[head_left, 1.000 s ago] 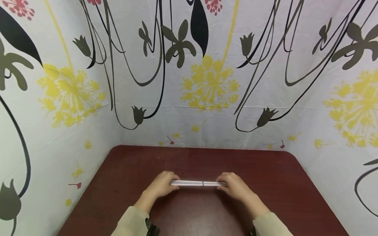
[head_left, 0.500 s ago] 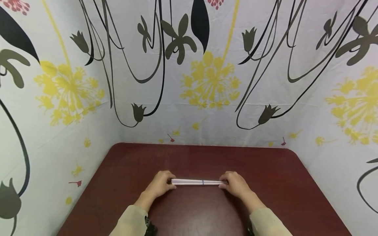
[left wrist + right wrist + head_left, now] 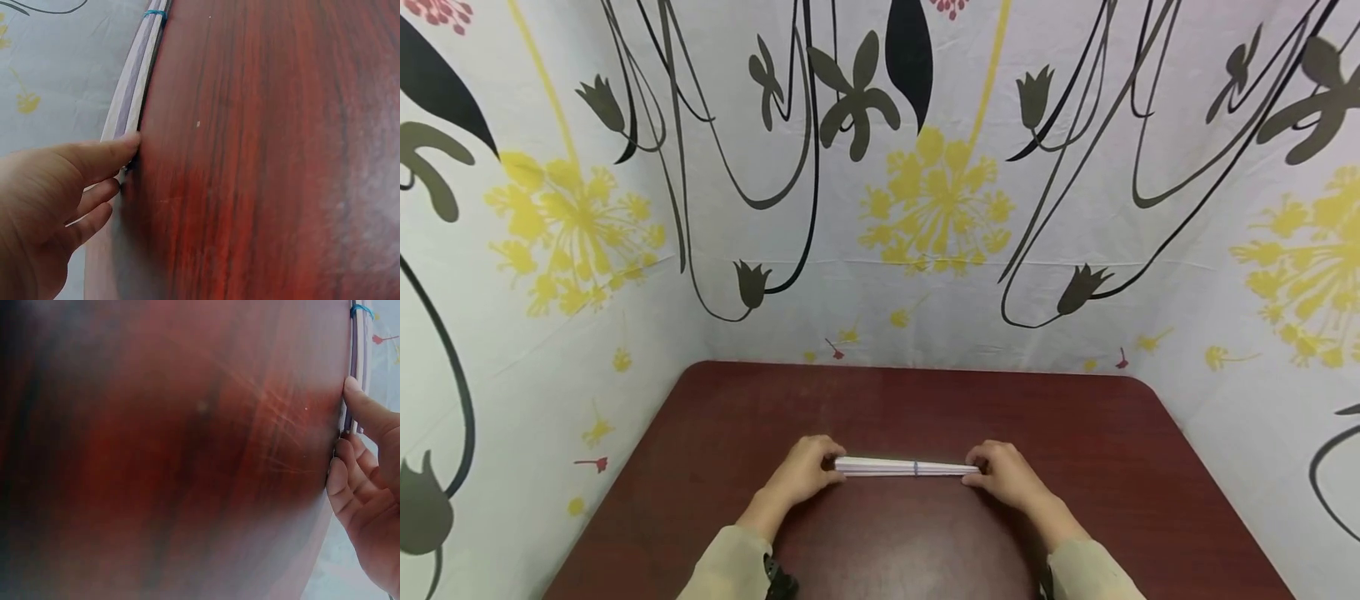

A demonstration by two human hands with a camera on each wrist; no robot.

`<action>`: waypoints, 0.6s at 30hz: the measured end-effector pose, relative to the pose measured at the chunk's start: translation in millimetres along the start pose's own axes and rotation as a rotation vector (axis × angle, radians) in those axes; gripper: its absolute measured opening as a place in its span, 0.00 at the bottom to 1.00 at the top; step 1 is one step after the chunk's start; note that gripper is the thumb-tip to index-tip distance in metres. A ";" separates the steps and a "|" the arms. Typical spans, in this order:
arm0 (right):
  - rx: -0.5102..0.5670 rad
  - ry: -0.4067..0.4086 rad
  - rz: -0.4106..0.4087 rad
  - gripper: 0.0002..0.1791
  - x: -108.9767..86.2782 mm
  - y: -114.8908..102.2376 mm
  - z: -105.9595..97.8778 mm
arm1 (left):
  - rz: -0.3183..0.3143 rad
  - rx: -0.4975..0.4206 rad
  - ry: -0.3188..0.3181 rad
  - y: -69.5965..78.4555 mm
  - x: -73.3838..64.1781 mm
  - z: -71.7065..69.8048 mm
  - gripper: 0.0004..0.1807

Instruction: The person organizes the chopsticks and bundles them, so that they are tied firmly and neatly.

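A bundle of slim pale sticks [image 3: 880,467] lies crosswise between my hands, a thin blue band [image 3: 915,469] around it right of its middle. My left hand [image 3: 801,472] pinches the left end, where the bundle looks wider; in the left wrist view the thumb lies along the sticks [image 3: 130,94]. My right hand [image 3: 1009,477] holds the narrower right end. In the right wrist view, its thumb [image 3: 369,412] is on the near side, and the stick tips show by the fingers. Whether the bundle touches the tabletop I cannot tell.
A dark red-brown wooden table [image 3: 880,408] with rounded far corners lies beneath the hands. Behind it and at both sides hangs a white cloth [image 3: 880,325] printed with yellow and dark flowers. A dark strap [image 3: 781,579] sits at the left sleeve's cuff.
My right hand has shifted slightly right, toward the bundle's tip, and more of the sticks shows between the hands. The left hand has moved slightly left. The head view has tilted a little.
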State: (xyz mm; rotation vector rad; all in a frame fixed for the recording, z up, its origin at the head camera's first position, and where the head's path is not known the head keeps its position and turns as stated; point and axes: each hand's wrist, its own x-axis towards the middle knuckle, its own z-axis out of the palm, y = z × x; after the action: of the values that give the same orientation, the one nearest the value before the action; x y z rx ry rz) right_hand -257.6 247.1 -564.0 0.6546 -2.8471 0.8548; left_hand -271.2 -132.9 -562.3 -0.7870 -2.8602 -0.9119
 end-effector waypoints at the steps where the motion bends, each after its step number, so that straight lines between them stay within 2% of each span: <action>1: 0.009 0.001 -0.006 0.10 -0.4 0.1 0.7 | 0.006 0.008 0.008 -0.4 -0.6 0.3 0.16; 4: 0.022 0.005 -0.021 0.09 -0.3 0.0 2.2 | 0.006 0.027 0.026 0.5 -2.0 0.8 0.13; 7: 0.008 0.000 0.000 0.11 -1.6 -2.5 1.7 | -0.015 0.072 0.029 4.6 -6.3 -0.3 0.18; 8: -0.009 -0.006 0.026 0.15 -3.0 -3.7 0.6 | -0.042 0.097 0.025 7.3 -9.0 -1.5 0.22; 10: -0.081 -0.033 0.112 0.30 -8.6 -7.4 -4.1 | -0.122 0.154 0.002 13.3 -17.1 -4.7 0.37; 12: -0.148 -0.081 0.218 0.47 -16.4 -11.4 -9.3 | -0.237 0.190 -0.040 19.7 -28.7 -8.7 0.51; 14: -0.178 -0.131 0.304 0.59 -23.7 -14.3 -13.1 | -0.349 0.184 -0.088 24.6 -40.4 -12.7 0.60; 16: -0.160 -0.168 0.352 0.63 -29.8 -15.5 -14.7 | -0.415 0.146 -0.115 27.8 -49.3 -14.6 0.62; 18: -0.096 -0.174 0.371 0.62 -35.7 -15.6 -12.1 | -0.435 0.095 -0.121 29.4 -56.0 -14.5 0.62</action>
State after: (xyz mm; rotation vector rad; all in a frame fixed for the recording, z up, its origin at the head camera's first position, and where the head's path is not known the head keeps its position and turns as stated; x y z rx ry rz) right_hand -219.0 255.3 -553.6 0.1972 -3.2028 0.7263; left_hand -210.0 -145.9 -545.0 -0.2162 -3.2196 -0.7715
